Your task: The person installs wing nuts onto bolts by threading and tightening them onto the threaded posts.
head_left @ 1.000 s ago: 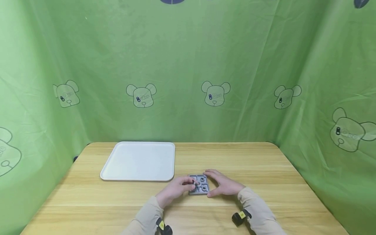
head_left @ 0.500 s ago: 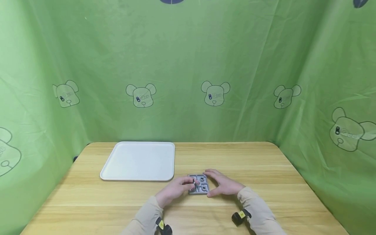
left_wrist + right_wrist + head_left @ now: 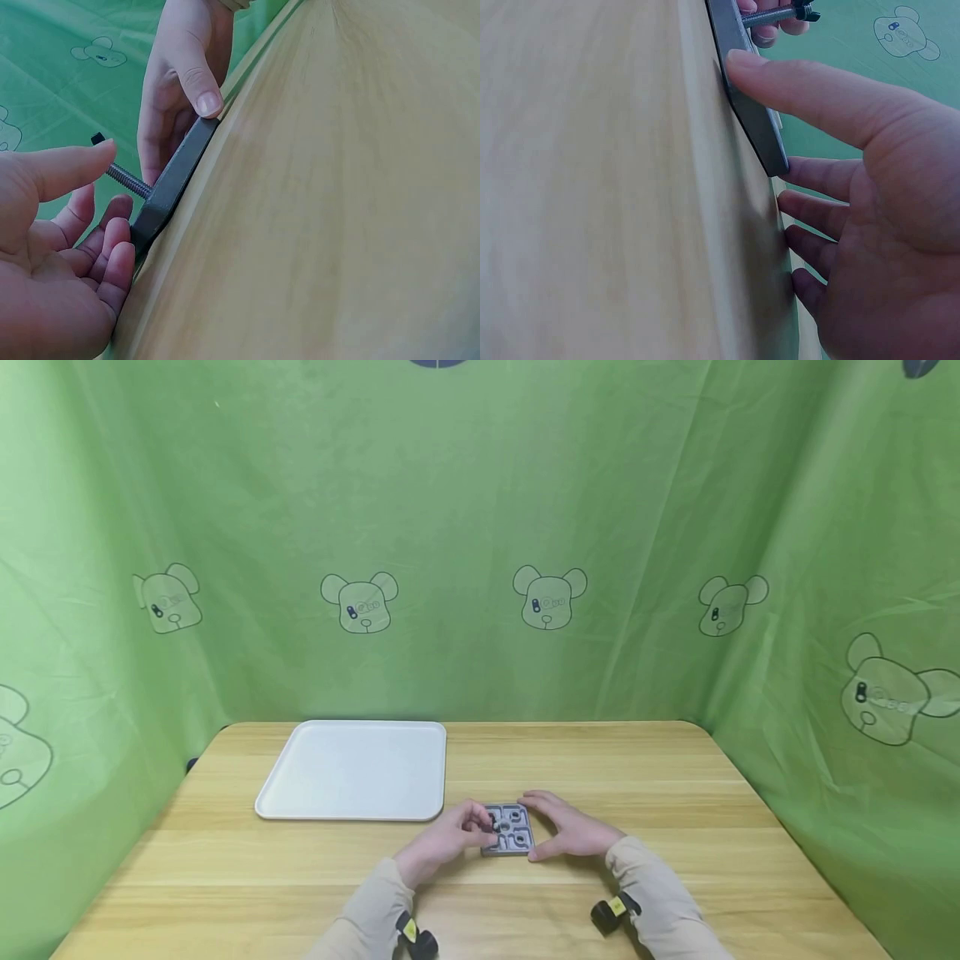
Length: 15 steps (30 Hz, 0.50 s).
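At the far left of the worktop (image 3: 637, 768) lies a white tray (image 3: 352, 772), well apart from the small parts. To its right and nearer, the left hand (image 3: 442, 843) reaches in from the near left. Its grip looks released: the fingers bend loosely, and the thumb lies against or just beside the bolt (image 3: 129, 180) below its dark head; actual contact cannot be told. The bolt lies to the right of this grip, its threaded long axis standing roughly upright from the left part of the grey square plate (image 3: 512, 832). The left hand is clearly the nearer one to it. The plate lies flat on the worktop, between the two hands, its recessed face up. At its right side, the right hand (image 3: 573, 831) grips it, thumb on the near corner and fingers at the far corner. Behind everything, a green cloth (image 3: 450, 510) with bear outlines hangs around the worktop.
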{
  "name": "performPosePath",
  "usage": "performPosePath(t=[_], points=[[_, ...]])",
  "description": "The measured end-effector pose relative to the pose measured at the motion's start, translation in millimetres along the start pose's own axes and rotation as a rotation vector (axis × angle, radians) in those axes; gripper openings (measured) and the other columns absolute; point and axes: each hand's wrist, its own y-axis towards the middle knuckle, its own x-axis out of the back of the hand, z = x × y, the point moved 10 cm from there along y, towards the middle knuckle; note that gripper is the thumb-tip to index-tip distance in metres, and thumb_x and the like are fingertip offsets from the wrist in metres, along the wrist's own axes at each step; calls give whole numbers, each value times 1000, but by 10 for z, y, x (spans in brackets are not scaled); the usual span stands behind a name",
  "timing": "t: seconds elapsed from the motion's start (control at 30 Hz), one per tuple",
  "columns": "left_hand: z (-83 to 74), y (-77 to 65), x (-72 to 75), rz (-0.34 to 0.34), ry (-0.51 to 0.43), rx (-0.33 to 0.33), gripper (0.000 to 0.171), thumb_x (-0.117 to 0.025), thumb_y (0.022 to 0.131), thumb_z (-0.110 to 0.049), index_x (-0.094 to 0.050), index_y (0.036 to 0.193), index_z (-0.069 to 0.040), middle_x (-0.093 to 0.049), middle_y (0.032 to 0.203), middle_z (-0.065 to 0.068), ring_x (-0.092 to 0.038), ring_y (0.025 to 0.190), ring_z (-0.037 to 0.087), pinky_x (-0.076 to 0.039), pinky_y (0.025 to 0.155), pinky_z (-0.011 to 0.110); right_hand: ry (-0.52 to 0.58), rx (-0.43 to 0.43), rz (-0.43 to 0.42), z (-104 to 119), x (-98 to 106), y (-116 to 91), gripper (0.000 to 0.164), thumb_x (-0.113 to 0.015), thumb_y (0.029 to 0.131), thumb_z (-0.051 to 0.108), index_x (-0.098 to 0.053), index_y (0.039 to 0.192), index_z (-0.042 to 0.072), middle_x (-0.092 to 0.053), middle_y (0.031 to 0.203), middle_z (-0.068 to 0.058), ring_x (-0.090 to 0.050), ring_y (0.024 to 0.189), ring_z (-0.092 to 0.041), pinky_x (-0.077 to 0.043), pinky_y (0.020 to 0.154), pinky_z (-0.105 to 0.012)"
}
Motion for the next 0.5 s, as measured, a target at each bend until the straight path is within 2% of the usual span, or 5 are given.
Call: performPosePath(t=[0.23,0.5], points=[[-14,-7,-12,10,-2,-16,30,-72,81,-6,-57,106,0,-53,89,3,-49,83,16,-38,75,28,-2,1,1,3,0,-1,97,-80,74,41,-33,148,-1,-26,155,-28,-26,141,-50,-21,111,-69],[-30,-2,-31,18,33,-22,29,-72,82,-8,-61,108,-3,-59,99,10,-50,88,17,-39,79,29,-4,1,-3,9,2,2,97,-80,74,40,-32,148,-2,-26,155,-28,-26,141,-50,-21,110,-69]])
